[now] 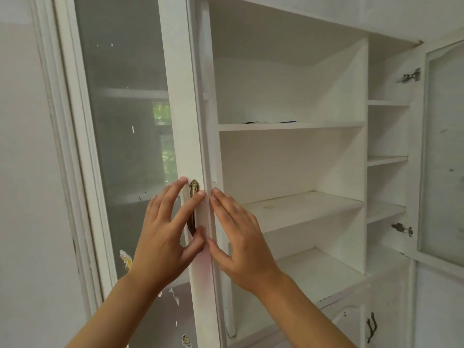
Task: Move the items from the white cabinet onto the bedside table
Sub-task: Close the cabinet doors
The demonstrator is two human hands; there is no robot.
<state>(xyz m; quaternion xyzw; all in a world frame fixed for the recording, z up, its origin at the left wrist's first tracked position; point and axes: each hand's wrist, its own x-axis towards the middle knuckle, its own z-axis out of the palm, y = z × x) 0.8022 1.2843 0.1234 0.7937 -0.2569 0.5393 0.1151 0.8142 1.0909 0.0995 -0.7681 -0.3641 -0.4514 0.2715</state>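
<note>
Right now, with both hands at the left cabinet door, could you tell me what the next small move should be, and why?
Probably reach the right hand up to the flat items on the upper shelf. They are the only contents visible, the lower shelves look bare, and both hands are open, the left hand by the brass handle.

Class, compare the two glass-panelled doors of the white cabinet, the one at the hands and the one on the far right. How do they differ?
The left glass-panelled door is being handled: the left hand and right hand lie with straight fingers at its edge. The right glass-panelled door is untouched.

The left door shows a brass handle; the right door shows two metal hinges.

The left door carries stickers; the right shows none.

Both are white-framed with cloudy glass.
</note>
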